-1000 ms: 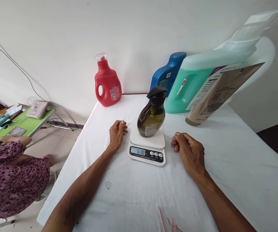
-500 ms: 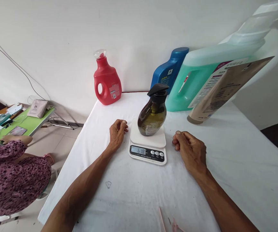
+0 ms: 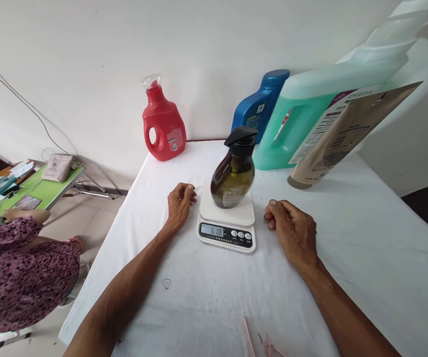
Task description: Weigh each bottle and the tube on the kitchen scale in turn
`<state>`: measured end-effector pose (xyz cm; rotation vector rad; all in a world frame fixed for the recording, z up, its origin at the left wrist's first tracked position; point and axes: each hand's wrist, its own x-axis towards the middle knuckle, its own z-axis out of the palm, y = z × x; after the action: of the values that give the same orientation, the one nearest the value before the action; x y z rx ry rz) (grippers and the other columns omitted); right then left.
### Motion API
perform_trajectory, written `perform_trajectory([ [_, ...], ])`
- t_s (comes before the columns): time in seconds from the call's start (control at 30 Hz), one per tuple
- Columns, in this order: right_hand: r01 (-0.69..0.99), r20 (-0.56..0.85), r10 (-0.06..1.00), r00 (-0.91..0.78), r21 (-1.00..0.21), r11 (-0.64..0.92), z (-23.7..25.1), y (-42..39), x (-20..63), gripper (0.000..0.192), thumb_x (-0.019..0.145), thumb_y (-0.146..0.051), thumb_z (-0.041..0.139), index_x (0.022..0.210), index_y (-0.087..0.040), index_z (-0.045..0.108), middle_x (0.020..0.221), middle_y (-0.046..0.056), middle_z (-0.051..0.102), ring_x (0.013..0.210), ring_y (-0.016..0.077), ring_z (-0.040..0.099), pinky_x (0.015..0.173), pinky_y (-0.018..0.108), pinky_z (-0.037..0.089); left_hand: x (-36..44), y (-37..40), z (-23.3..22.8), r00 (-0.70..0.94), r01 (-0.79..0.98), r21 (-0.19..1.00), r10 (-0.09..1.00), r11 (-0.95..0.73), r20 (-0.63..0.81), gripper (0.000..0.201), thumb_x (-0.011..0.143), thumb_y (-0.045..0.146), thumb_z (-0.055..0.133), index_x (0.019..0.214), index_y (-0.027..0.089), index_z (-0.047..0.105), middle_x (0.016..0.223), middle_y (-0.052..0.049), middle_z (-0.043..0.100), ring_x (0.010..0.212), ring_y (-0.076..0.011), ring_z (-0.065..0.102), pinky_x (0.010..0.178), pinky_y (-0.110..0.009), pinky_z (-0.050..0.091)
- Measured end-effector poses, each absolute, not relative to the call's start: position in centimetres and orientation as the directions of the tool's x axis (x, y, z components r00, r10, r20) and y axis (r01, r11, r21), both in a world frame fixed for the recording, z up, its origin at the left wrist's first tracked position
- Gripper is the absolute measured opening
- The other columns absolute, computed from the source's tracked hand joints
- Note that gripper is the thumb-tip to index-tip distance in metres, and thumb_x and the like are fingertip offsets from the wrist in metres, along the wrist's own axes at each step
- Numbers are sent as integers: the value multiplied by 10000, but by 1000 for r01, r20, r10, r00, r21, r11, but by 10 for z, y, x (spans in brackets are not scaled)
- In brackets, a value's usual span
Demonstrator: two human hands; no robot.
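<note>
While both hands rest on the white cloth of the table (image 3: 206,302), their fingers are curled in and hold nothing. The left hand (image 3: 178,204) and right hand (image 3: 291,229) sit on either side of the small white scale (image 3: 227,223), not touching it. On it, in the middle of the frame, stands a round, shiny brown bottle (image 3: 233,178) with a black pump top. Behind are plastic jugs: a red jug (image 3: 163,124), a blue jug (image 3: 259,106) and a green jug (image 3: 306,111).
</note>
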<state>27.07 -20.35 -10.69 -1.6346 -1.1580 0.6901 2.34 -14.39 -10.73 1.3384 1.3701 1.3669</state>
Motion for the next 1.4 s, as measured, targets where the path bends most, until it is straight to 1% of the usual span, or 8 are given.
perform_trajectory([
  [0.47,361,64,921,384,-929,-86,-104,-204,270,366,894,-520,549,658,-244,593,607,8,617,547,173,547,580,305,464,23,-144,-106,-136,164,979,980,-123,145,419,931,584,602,853,173,639,762,-37,665,622,-128,609,601,-264,480],
  [0.57,348,77,920,384,-935,-67,-106,-203,272,369,897,-520,557,660,-240,595,601,5,615,536,168,543,569,299,456,22,-147,-106,-131,167,974,976,-154,177,456,960,621,553,926,174,636,839,-51,675,659,-139,623,625,-280,488],
  [0.77,259,68,916,397,-965,-40,-107,-201,274,407,913,-553,573,665,-231,592,601,11,612,524,167,538,530,288,442,33,-161,-77,-64,212,906,920,-366,387,587,919,633,644,1319,210,562,1239,-136,677,1105,-250,671,945,-392,522],
  [0.9,246,66,915,397,-969,-37,-105,-202,274,436,942,-560,551,660,-230,585,596,20,612,523,172,535,521,290,439,54,-160,-45,43,270,864,902,-424,430,776,742,513,876,1393,245,551,1400,-156,627,1269,-318,614,1058,-449,477],
  [1.03,237,59,913,404,-971,-42,-103,-203,274,443,951,-561,538,657,-232,577,592,14,605,525,169,527,527,289,433,71,-150,-28,137,385,826,911,-411,389,574,676,453,929,1135,210,685,1129,-109,726,1005,-272,672,873,-382,519],
  [1.13,249,70,918,390,-968,-32,-102,-205,273,483,962,-569,519,608,-240,529,551,0,555,505,163,488,517,293,397,75,-146,-25,182,484,785,922,-387,342,470,656,445,932,973,197,690,903,-64,722,788,-219,638,693,-332,481],
  [1.27,292,105,930,353,-956,-3,-99,-207,273,554,985,-577,479,538,-253,427,488,-10,470,475,162,432,508,311,350,78,-146,-21,155,504,785,932,-360,328,430,629,391,940,927,200,696,828,-51,724,714,-207,632,618,-313,456],
  [1.4,251,99,921,377,-968,2,-98,-206,274,638,1030,-631,359,521,-255,436,482,9,497,464,171,460,519,323,370,95,-140,-10,174,472,806,934,-357,312,434,639,390,937,951,194,708,858,-64,741,759,-225,663,633,-317,474],
])
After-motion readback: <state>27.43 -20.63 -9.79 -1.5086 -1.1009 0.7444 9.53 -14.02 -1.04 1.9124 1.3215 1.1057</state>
